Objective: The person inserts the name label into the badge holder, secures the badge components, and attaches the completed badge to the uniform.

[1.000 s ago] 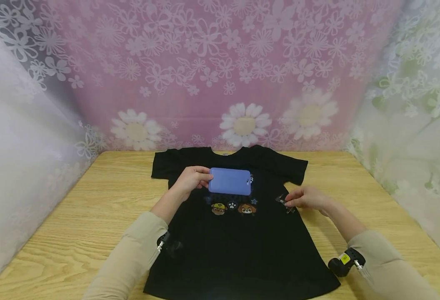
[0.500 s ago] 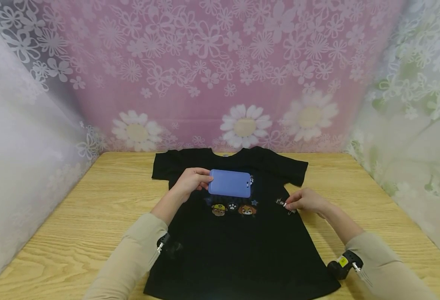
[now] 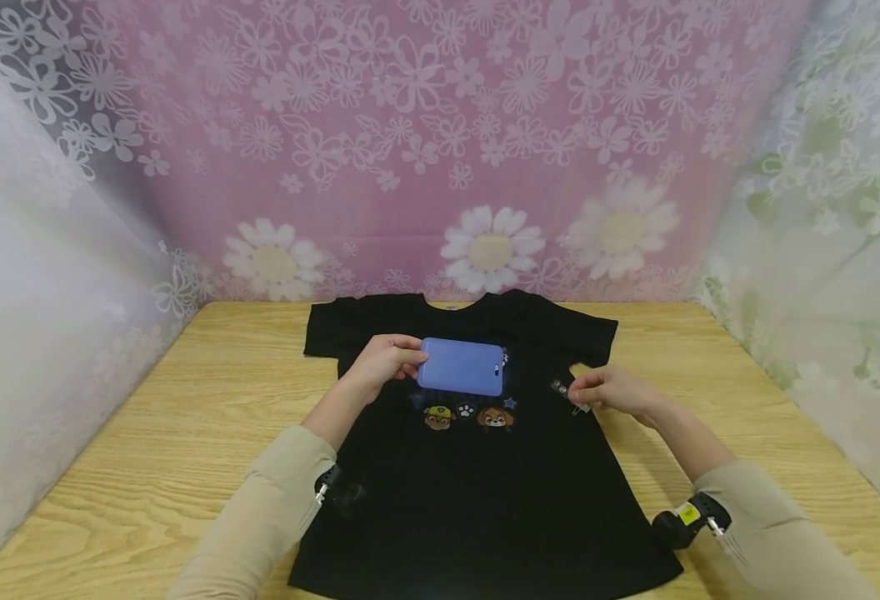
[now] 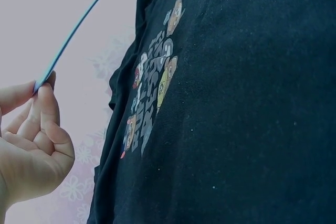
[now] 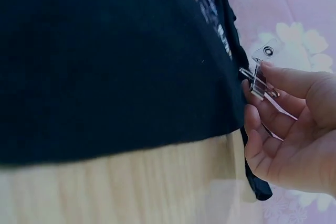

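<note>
- a pink floral cloth point(image 3: 380, 150) fills the upper half of the frame, with large white daisies along its bottom edge.
- a light wooden table point(image 3: 147, 433) spreads across the lower half, between a pale cloth point(image 3: 50, 267) at far left and a green-and-white one point(image 3: 822, 208) at far right.
- a black t-shirt point(image 3: 477, 508) lies flat on it, lower centre, neckline toward the pink cloth.
- two beige sleeves point(image 3: 260, 492) come in from the bottom corners, one at each side.
- a flat blue holder point(image 3: 455, 367), slotted near its right end, is held above the shirt's chest at centre; the left wrist view catches it nearly edge-on, slightly bowed, apart from the fabric.
- the left hand point(image 3: 383, 367), left of centre, pinches the holder's left end between thumb and fingers.
- the right hand point(image 3: 616, 392), right of centre by the shirt's side edge, pinches a small clip between thumb and fingertips.
- a black wrist camera point(image 3: 683, 527) sits at lower right, below the right forearm.
- two cartoon dog faces point(image 3: 495, 418) are printed on the shirt, just below the holder.
- that metal clip point(image 5: 258, 81) has a clear strap with a snap point(image 5: 269, 51).
</note>
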Motion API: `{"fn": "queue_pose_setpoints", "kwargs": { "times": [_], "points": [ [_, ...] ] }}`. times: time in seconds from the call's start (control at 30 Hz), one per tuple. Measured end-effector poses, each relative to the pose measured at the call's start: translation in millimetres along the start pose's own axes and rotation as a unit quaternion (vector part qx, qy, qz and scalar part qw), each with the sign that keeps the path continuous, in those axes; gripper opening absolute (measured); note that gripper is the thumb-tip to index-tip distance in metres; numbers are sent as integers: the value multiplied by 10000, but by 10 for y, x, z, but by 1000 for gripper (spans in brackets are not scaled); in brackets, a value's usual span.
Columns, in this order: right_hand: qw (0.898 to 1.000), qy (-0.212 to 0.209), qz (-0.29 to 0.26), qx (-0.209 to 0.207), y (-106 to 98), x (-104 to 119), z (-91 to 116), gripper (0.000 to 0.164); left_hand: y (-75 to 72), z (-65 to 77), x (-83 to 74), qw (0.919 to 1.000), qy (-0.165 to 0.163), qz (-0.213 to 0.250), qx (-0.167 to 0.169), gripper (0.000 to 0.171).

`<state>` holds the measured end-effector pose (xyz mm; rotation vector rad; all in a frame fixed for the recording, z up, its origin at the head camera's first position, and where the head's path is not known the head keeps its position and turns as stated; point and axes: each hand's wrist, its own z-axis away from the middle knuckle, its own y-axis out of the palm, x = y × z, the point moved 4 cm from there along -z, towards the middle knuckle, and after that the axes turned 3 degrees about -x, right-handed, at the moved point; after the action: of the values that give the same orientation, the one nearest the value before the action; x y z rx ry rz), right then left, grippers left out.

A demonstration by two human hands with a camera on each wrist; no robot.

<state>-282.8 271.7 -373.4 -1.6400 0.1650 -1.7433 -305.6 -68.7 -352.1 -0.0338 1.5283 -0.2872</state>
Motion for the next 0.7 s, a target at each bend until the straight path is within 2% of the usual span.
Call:
{"fn": "queue_pose_setpoints", "kwargs": {
  "times": [0.33, 0.7],
  "points": [
    [9995, -145, -190, 207, 39, 171, -72, 39, 18, 5, -7, 10000, 36, 36, 85, 27],
    [9983, -327, -414, 259, 152, 340, -180, 38, 51, 9, -19, 9997, 60, 137, 187, 27]
  ]
}}
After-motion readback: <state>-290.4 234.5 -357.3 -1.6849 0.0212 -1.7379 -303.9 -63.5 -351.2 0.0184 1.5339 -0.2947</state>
